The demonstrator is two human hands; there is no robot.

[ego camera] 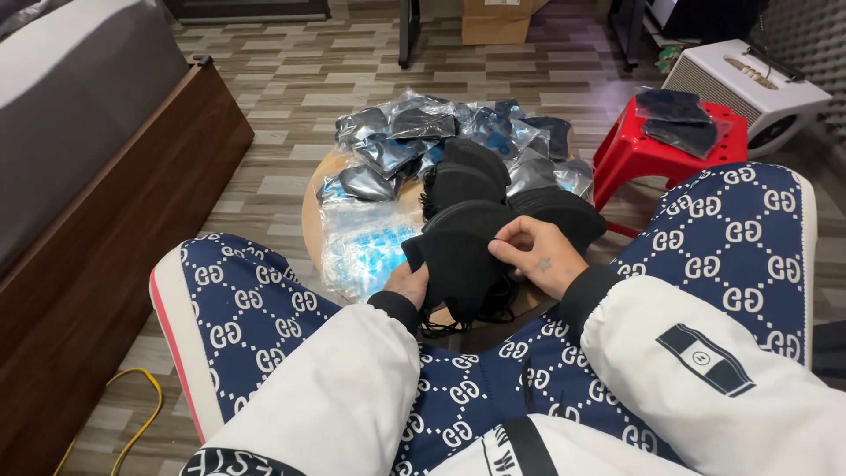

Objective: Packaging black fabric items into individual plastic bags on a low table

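Seated close over a small round table (310, 211), knees spread to either side in patterned blue trousers (256, 304). Table crowded almost to its rim: heap of clear plastic packets (414, 132) across the far half, more packets (361, 242) at the near left, stack of black face masks (467, 181) in the middle. Little bare wood left, only a strip along the left rim. Open striped floor (282, 97) beyond and to the left, up to a dark wooden bed frame (115, 211). Just right of the table, a red plastic stool (630, 154) carrying a few more dark packets (679, 119); a white speaker box (749, 88) behind it. Cardboard box (493, 22) at the far end of the room, yellow cable (132, 414) on the floor at near left.

Near edge of the table hidden behind the hands and knees. Contents of the far packets hard to make out through the glare. Top of the cardboard box cut off by the frame.

Left hand (410, 284) mostly covered, only the thumb side showing, closed on the lower left edge of a black mask (458, 251). Right hand (538, 254) curled, fingertips pinching the same mask at its right edge. Mask held up between both hands over the near part of the table, ear loops dangling below.
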